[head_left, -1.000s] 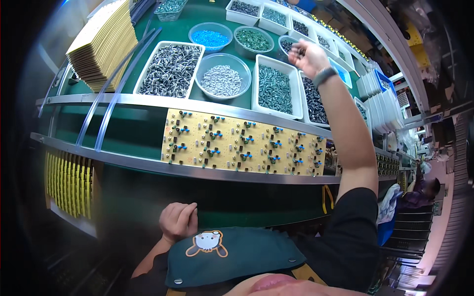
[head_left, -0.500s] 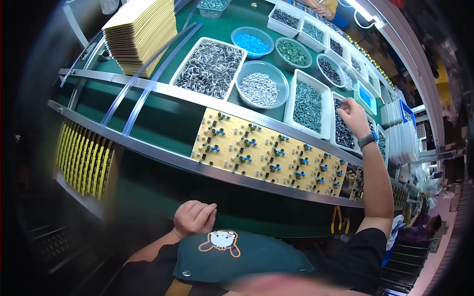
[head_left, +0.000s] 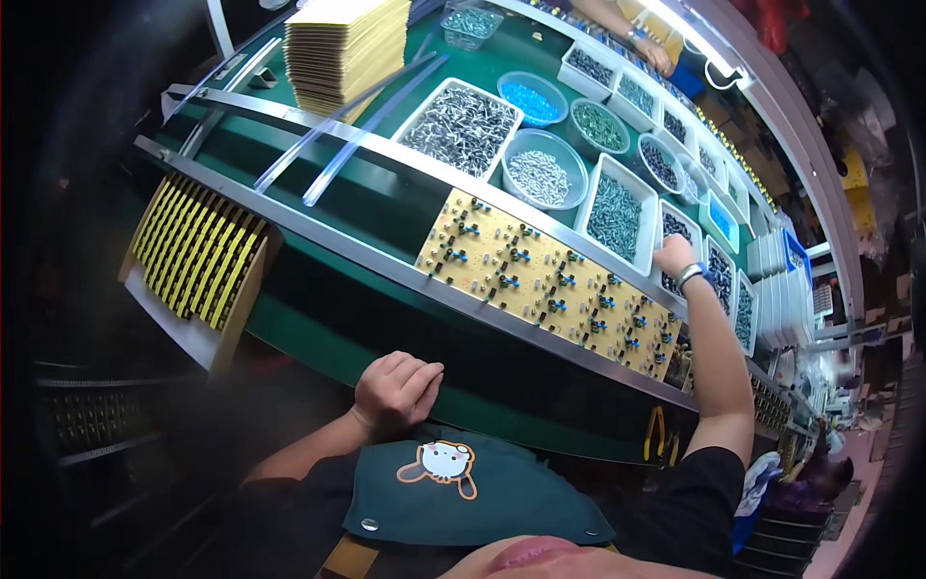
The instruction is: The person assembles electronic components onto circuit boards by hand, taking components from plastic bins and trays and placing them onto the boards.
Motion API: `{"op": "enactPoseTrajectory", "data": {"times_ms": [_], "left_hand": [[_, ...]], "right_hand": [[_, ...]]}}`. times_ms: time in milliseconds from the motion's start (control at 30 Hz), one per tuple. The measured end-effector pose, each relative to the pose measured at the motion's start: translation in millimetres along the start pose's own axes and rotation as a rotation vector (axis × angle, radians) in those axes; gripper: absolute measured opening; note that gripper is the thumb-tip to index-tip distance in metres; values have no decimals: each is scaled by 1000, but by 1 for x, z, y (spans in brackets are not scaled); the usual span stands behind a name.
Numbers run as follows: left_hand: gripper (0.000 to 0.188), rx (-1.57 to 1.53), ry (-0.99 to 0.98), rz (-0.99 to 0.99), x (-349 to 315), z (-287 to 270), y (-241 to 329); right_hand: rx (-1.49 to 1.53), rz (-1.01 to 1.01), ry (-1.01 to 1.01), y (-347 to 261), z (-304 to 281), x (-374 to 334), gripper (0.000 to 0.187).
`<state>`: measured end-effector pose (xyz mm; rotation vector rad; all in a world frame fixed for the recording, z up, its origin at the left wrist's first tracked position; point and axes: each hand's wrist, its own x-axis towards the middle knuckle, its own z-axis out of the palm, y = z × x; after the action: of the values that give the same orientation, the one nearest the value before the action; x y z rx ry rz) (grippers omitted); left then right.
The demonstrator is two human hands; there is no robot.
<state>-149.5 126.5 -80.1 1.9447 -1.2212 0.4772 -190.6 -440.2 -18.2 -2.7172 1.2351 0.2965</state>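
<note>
My right hand (head_left: 675,256) is closed, its fingers curled down over the near part of a white bin of dark small components (head_left: 678,224). What its fingertips hold, if anything, is hidden. My left hand (head_left: 397,391) makes a loose fist in front of my green apron (head_left: 482,497), away from the parts; whatever may be inside it does not show. Between my hands and the bins, a long tan circuit board panel (head_left: 540,280) lies along the metal rail (head_left: 386,253). It carries many black, blue and silver components.
A white tray of metal-legged parts (head_left: 461,125), a bowl of silver parts (head_left: 540,177) and a bin of green parts (head_left: 613,214) stand beyond the rail. Stacked tan boards (head_left: 347,53) rise at far left. Yellow-handled pliers (head_left: 655,434) hang at the near edge. Another person's hand (head_left: 656,55) shows behind.
My right hand has drawn back toward the near end of the dark-component bin, its fingers now more curled. My left hand stays in a fist. The whole view has shifted.
</note>
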Motion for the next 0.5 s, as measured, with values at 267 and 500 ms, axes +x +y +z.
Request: {"op": "enactPoseTrajectory", "data": {"times_ms": [267, 500], "left_hand": [[14, 1, 15, 31, -4, -2, 0], [13, 1, 6, 8, -4, -3, 2]], "right_hand": [[354, 58, 223, 33, -30, 28, 34], [492, -97, 314, -3, -84, -72, 25]]}}
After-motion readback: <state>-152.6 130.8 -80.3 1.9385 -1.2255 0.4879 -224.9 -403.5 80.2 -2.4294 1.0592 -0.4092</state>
